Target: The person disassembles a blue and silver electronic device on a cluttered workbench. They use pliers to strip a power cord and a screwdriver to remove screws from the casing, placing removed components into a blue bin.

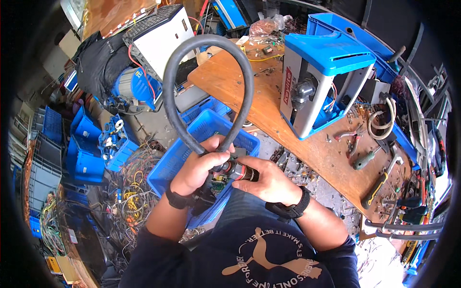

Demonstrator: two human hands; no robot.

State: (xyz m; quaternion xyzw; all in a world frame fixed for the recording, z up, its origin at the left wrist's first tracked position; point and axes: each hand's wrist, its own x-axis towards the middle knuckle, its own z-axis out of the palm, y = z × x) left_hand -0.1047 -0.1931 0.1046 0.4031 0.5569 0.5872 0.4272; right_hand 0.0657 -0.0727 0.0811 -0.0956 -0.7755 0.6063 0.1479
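- Left, blue crates point(85, 156) stand beside tangled wires point(134, 206)
- A blue basket point(253, 143) holds a circuit board point(220, 178)
- Above it, your left hand's point(198, 172) grip wraps a looped black cable point(169, 96)
- Your right hand's point(269, 180) grip clamps its connector point(237, 171)
- The wooden worktop point(307, 156) carries a blue-topped frame point(331, 50)

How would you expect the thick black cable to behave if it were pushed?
The thick black cable is probably stiff yet springy, since it holds a wide, smooth loop with no visible kinks. It may feel fairly heavy, given its thickness.
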